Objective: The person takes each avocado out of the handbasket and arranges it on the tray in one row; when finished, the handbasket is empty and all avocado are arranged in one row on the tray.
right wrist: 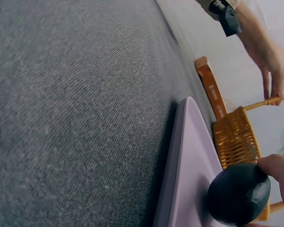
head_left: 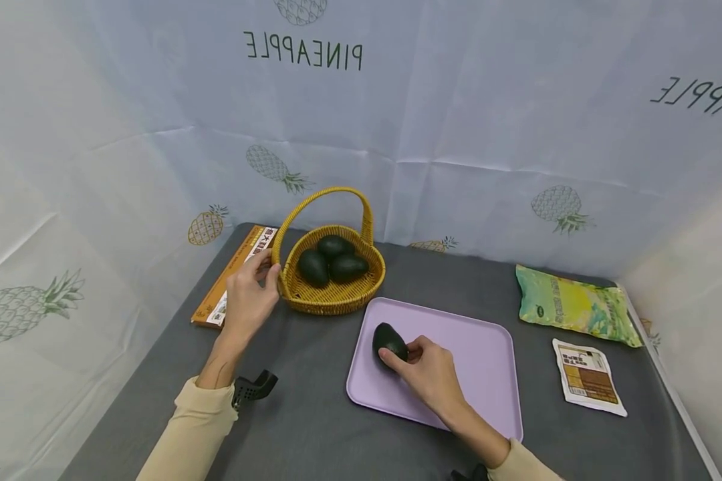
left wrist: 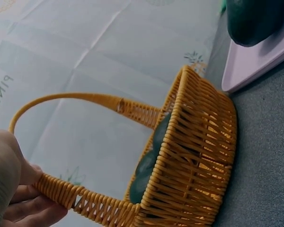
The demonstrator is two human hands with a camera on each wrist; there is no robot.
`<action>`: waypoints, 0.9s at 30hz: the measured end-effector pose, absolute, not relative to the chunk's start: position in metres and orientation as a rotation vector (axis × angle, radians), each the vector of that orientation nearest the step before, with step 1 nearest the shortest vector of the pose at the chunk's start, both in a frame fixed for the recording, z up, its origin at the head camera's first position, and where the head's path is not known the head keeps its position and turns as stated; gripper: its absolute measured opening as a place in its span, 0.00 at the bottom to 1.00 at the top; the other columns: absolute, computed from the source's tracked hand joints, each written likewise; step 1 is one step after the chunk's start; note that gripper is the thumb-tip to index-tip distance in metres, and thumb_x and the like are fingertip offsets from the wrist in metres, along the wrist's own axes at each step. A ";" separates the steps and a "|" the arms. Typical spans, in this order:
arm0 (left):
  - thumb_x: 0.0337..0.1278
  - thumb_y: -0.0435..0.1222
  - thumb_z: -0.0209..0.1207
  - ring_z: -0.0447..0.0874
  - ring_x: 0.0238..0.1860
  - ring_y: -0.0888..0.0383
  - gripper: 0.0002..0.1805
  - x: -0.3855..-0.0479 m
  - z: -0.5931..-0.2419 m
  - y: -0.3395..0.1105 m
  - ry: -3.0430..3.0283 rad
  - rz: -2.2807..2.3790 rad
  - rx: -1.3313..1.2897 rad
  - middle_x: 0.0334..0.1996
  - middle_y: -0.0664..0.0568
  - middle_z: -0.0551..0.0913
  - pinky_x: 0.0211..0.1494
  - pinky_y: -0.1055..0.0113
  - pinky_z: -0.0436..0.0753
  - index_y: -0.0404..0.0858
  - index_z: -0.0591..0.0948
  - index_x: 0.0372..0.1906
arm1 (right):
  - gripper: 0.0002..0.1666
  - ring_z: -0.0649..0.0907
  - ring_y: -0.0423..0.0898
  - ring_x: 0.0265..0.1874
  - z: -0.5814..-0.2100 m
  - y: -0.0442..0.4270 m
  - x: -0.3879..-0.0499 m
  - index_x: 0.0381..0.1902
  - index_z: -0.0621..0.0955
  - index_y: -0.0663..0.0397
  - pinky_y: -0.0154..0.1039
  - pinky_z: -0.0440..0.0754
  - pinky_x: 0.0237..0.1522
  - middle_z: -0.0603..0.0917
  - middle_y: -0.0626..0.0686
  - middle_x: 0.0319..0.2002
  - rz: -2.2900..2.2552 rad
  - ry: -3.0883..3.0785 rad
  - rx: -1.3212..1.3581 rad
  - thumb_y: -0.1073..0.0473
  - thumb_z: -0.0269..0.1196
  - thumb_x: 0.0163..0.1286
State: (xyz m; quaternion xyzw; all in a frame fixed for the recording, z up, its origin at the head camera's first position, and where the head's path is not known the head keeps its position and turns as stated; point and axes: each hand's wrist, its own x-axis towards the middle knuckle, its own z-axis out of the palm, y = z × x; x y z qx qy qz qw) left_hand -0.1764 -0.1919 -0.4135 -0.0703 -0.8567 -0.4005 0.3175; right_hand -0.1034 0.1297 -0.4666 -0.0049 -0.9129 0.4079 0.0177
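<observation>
A yellow woven basket (head_left: pixel 331 306) holds several dark green avocados (head_left: pixel 347 268). My left hand (head_left: pixel 251 294) pinches the left side of its handle; in the left wrist view the fingers of that hand (left wrist: pixel 26 203) curl round the handle's lower part (left wrist: pixel 61 190). Over the left part of a light purple tray (head_left: pixel 481 354), my right hand (head_left: pixel 430 374) holds one avocado (head_left: pixel 390 339) between thumb and fingers. The right wrist view shows this avocado (right wrist: pixel 238 194) close to the tray surface; whether it touches cannot be told.
An orange and white box (head_left: pixel 231 274) lies left of the basket. On the table's right side are a green and yellow packet (head_left: pixel 577 305) and a white and brown packet (head_left: pixel 588 377). A pineapple-print curtain (head_left: pixel 457 120) hangs behind the grey table (head_left: pixel 301 374).
</observation>
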 end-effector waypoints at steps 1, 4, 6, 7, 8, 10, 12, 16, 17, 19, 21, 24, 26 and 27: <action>0.68 0.25 0.63 0.90 0.47 0.37 0.17 -0.176 -0.413 -0.192 -2.252 -1.058 -0.185 0.46 0.32 0.88 0.49 0.47 0.92 0.25 0.82 0.59 | 0.31 0.82 0.38 0.26 -0.467 0.129 -0.104 0.32 0.86 0.56 0.33 0.82 0.28 0.87 0.47 0.26 1.252 -2.844 -0.020 0.33 0.78 0.56; 0.69 0.25 0.63 0.90 0.48 0.38 0.17 -0.176 -0.412 -0.193 -2.247 -1.070 -0.185 0.47 0.32 0.88 0.50 0.47 0.92 0.25 0.82 0.60 | 0.32 0.80 0.40 0.25 -0.466 0.129 -0.106 0.32 0.84 0.55 0.34 0.81 0.29 0.85 0.47 0.25 1.215 -2.868 -0.037 0.31 0.77 0.56; 0.69 0.26 0.63 0.90 0.48 0.38 0.18 -0.176 -0.413 -0.193 -2.248 -1.072 -0.184 0.47 0.33 0.88 0.50 0.47 0.92 0.26 0.83 0.60 | 0.33 0.80 0.41 0.26 -0.466 0.130 -0.106 0.33 0.84 0.54 0.35 0.80 0.30 0.84 0.47 0.26 1.197 -2.881 -0.045 0.29 0.76 0.56; 0.69 0.26 0.63 0.90 0.48 0.38 0.18 -0.177 -0.413 -0.194 -2.249 -1.071 -0.183 0.47 0.33 0.88 0.50 0.47 0.92 0.26 0.83 0.60 | 0.34 0.80 0.41 0.27 -0.466 0.130 -0.106 0.34 0.83 0.54 0.35 0.80 0.31 0.84 0.47 0.27 1.190 -2.888 -0.049 0.29 0.76 0.56; 0.69 0.26 0.63 0.90 0.48 0.38 0.18 -0.177 -0.413 -0.194 -2.250 -1.069 -0.183 0.47 0.33 0.88 0.50 0.47 0.92 0.26 0.83 0.60 | 0.35 0.80 0.42 0.28 -0.466 0.130 -0.106 0.35 0.83 0.54 0.36 0.80 0.32 0.84 0.48 0.28 1.186 -2.891 -0.049 0.28 0.76 0.55; 0.69 0.26 0.63 0.90 0.47 0.38 0.17 -0.177 -0.413 -0.194 -2.252 -1.066 -0.183 0.47 0.33 0.88 0.49 0.47 0.92 0.26 0.83 0.60 | 0.38 0.81 0.42 0.31 -0.466 0.131 -0.105 0.39 0.83 0.55 0.38 0.82 0.36 0.85 0.49 0.31 1.187 -2.891 -0.044 0.27 0.75 0.55; 0.69 0.26 0.64 0.91 0.47 0.38 0.17 -0.176 -0.414 -0.194 -2.251 -1.063 -0.185 0.47 0.33 0.88 0.49 0.47 0.92 0.26 0.83 0.60 | 0.42 0.84 0.44 0.37 -0.468 0.132 -0.104 0.47 0.82 0.57 0.42 0.86 0.41 0.87 0.52 0.38 1.213 -2.883 -0.019 0.26 0.75 0.55; 0.69 0.26 0.63 0.91 0.46 0.38 0.17 -0.176 -0.414 -0.193 -2.245 -1.060 -0.198 0.47 0.33 0.88 0.48 0.47 0.92 0.26 0.83 0.59 | 0.56 0.83 0.54 0.62 -0.469 0.138 -0.102 0.70 0.74 0.55 0.56 0.85 0.62 0.83 0.55 0.64 1.288 -2.885 0.172 0.26 0.75 0.55; 0.69 0.26 0.63 0.91 0.46 0.37 0.17 -0.176 -0.413 -0.193 -2.244 -1.062 -0.201 0.47 0.33 0.88 0.49 0.48 0.92 0.26 0.83 0.59 | 0.60 0.80 0.56 0.67 -0.469 0.141 -0.102 0.75 0.70 0.53 0.60 0.82 0.66 0.79 0.55 0.69 1.302 -2.890 0.254 0.27 0.76 0.54; 0.69 0.26 0.63 0.91 0.46 0.38 0.17 -0.177 -0.413 -0.193 -2.245 -1.066 -0.203 0.47 0.33 0.88 0.48 0.48 0.92 0.26 0.83 0.60 | 0.66 0.72 0.58 0.75 -0.470 0.147 -0.105 0.81 0.64 0.50 0.64 0.75 0.72 0.70 0.54 0.77 1.325 -2.903 0.438 0.30 0.78 0.53; 0.69 0.26 0.63 0.91 0.46 0.38 0.17 -0.177 -0.413 -0.193 -2.245 -1.070 -0.199 0.47 0.33 0.88 0.48 0.47 0.92 0.26 0.83 0.60 | 0.69 0.71 0.60 0.76 -0.473 0.154 -0.111 0.83 0.60 0.49 0.65 0.73 0.74 0.66 0.55 0.80 1.342 -2.902 0.616 0.34 0.81 0.52; 0.69 0.26 0.63 0.91 0.46 0.38 0.17 -0.176 -0.413 -0.193 -2.248 -1.075 -0.191 0.47 0.33 0.88 0.48 0.47 0.92 0.26 0.83 0.60 | 0.71 0.71 0.60 0.76 -0.479 0.162 -0.122 0.84 0.58 0.52 0.62 0.73 0.74 0.65 0.57 0.80 1.375 -2.886 0.804 0.42 0.85 0.50; 0.69 0.26 0.63 0.91 0.46 0.38 0.17 -0.175 -0.414 -0.194 -2.250 -1.079 -0.189 0.47 0.33 0.88 0.48 0.47 0.92 0.26 0.83 0.60 | 0.71 0.75 0.59 0.73 -0.483 0.165 -0.128 0.83 0.60 0.54 0.60 0.75 0.73 0.67 0.58 0.79 1.367 -2.885 0.860 0.45 0.86 0.49; 0.69 0.26 0.63 0.91 0.46 0.38 0.17 -0.175 -0.415 -0.194 -2.252 -1.080 -0.187 0.47 0.33 0.88 0.48 0.47 0.92 0.26 0.83 0.60 | 0.70 0.76 0.58 0.73 -0.485 0.167 -0.130 0.83 0.61 0.55 0.60 0.75 0.73 0.68 0.57 0.79 1.370 -2.890 0.873 0.46 0.86 0.48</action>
